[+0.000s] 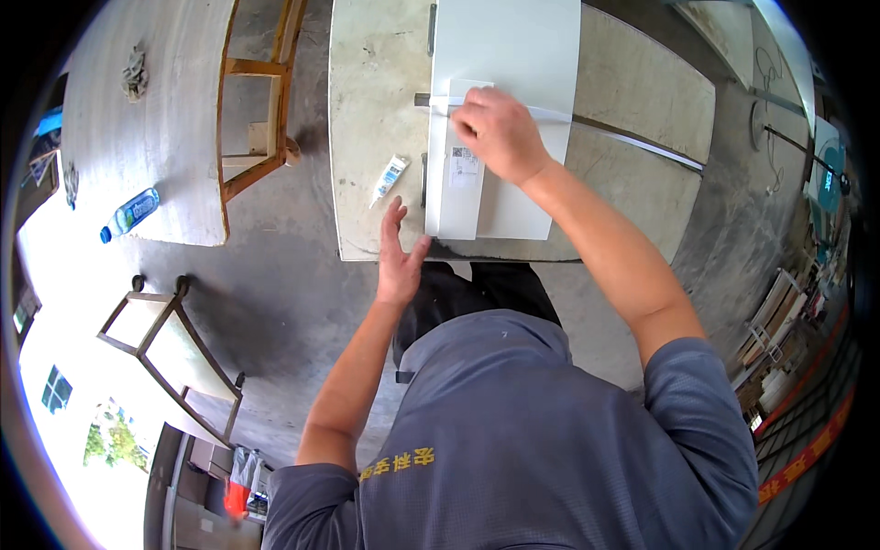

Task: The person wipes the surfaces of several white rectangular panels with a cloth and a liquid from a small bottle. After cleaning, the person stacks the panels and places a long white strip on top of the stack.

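A large white board (513, 46) lies on the worktable in front of me. Along its left part runs a narrow white panel (466, 203) with a printed label (465, 168). My right hand (500, 136) is closed, fingers curled together over the far end of the narrow panel; whatever they grip is hidden. My left hand (400, 261) is at the board's near left corner, its fingers spread and nothing in them. Just beyond it lies a white and blue tube (390, 180), nozzle toward me. A dark metal strip (423, 180) sits beside the board's left edge.
The worktable (371, 101) has a dark gap across its right half. To the left stands another table (183, 110) with a blue-labelled bottle (130, 214) and a wooden frame (275, 119) beside it. A wheeled cart (174, 353) is behind on the left. Stacked boards (775, 316) lean at right.
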`<state>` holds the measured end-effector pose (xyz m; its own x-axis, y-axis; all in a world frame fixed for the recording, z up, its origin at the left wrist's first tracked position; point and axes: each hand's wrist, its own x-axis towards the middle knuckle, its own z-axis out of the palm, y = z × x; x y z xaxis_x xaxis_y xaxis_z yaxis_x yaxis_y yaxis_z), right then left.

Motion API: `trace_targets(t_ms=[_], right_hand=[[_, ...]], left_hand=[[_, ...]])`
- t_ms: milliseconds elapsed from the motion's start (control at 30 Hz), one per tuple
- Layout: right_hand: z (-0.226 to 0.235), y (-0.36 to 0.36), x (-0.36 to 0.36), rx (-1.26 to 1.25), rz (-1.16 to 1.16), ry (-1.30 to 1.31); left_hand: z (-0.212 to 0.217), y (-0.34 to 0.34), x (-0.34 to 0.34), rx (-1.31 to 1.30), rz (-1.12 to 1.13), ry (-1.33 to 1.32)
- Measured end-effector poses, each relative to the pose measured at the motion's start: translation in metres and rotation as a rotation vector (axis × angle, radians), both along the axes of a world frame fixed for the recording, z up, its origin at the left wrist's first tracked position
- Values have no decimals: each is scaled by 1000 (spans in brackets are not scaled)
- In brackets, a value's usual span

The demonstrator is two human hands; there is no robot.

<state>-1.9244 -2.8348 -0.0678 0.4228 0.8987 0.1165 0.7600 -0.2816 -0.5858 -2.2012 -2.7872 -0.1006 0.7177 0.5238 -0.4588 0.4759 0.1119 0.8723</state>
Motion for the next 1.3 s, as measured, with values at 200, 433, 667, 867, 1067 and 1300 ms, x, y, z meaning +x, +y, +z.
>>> trace_targets(t_ms=[200,433,667,867,1067,1300], right_hand=[[-1,-50,-68,-9,269,72],[-12,-35,-62,40,153,56],[1,-9,-38,8,105,6],[6,-77,-126,-160,648,42],[4,-40,10,53,-65,-134],[3,-9,54,-32,-74,-143]], left_hand=[[-3,15,-13,18,44,-8],[1,20,-16,33,145,-59],[-3,27,-21,37,226,-160],[-2,36,-21,59,245,-185],[5,33,-24,30,260,-144],[-2,30,-25,40,193,-132]])
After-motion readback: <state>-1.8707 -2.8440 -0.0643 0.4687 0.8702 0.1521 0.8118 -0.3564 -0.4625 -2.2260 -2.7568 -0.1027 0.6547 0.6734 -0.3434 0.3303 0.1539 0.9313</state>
